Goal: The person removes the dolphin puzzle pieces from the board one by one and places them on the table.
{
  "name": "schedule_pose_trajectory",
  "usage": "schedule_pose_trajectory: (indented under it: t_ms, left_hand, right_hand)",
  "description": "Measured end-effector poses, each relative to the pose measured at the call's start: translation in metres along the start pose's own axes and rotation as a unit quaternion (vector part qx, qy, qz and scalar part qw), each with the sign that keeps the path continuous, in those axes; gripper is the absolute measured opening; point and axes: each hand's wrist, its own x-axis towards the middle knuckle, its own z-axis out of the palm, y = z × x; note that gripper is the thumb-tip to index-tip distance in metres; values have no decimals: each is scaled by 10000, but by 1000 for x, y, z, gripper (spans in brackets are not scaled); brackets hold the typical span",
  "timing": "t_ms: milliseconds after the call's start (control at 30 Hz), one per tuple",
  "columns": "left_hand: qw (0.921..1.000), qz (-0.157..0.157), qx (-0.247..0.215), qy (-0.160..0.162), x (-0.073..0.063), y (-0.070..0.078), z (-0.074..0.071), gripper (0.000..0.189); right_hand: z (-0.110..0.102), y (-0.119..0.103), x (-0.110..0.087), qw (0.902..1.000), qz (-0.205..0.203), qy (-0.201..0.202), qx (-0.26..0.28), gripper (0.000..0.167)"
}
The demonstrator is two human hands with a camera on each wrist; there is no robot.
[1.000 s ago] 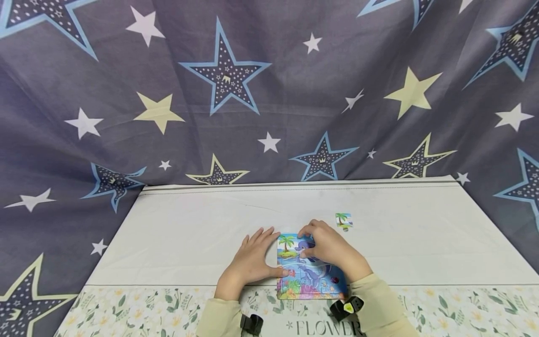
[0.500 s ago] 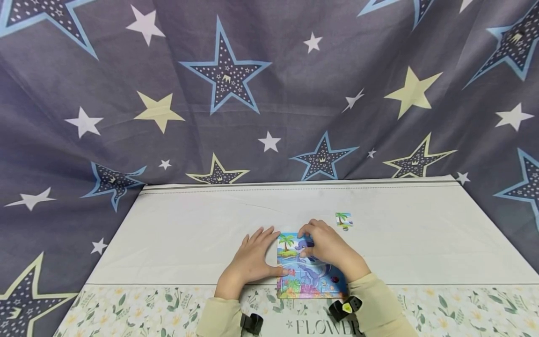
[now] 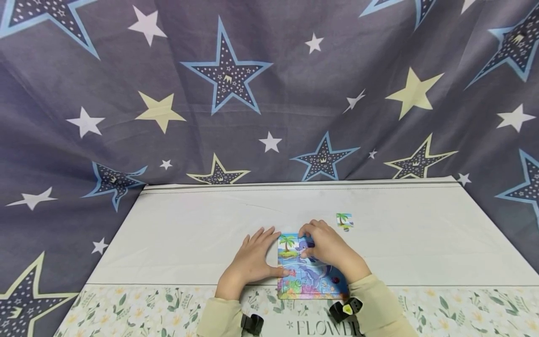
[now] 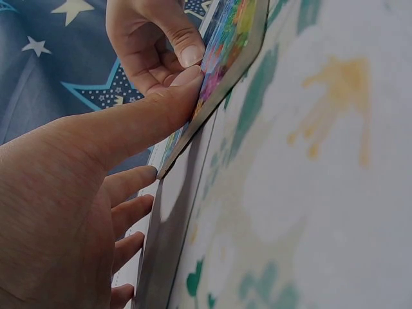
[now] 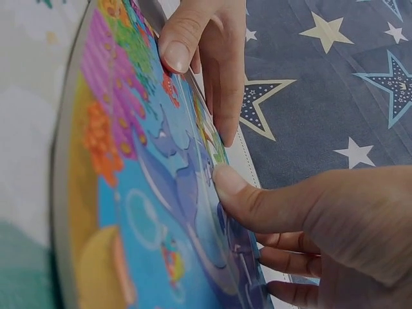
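Observation:
A jigsaw puzzle (image 3: pixel 309 285) with a dolphin and sea picture lies near the table's front. My left hand (image 3: pixel 250 261) lies along its left side, fingers spread and straight, the thumb resting on its surface near a red crab. Over the upper part, my right hand (image 3: pixel 330 245) has its thumb and curled forefinger set around a dolphin piece (image 3: pixel 304 244), which they partly hide. In the right wrist view the right thumb (image 5: pixel 248 199) presses on the picture, its other fingers at the far edge. A loose palm-tree puzzle piece (image 3: pixel 344 219) lies beyond the right hand.
The table has a white cover (image 3: pixel 202 234) with a floral, lettered front band (image 3: pixel 455 306). Behind it hangs a dark curtain (image 3: pixel 278 93) printed with stars. Both wrists wear black straps, the right one (image 3: pixel 345 309) with a yellow mark.

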Motion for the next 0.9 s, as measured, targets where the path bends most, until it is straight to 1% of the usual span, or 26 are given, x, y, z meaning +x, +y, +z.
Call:
schedule_pose_trajectory:
  t_ms: [367,700,900]
  left_hand:
    - [10000,3,-26,3,0,0,0,101]
    - [10000,-17,-13,-9,-1,0,0,101]
    - [10000,-22,19,-10,0,0,1,101]
  right_hand:
    - [2,-2,2,9996,241,-68,-94,40]
    - [1,-2,1,9999,107,22,-47,38]
    - [-2,-2,0,9999,-15,10,155,37]
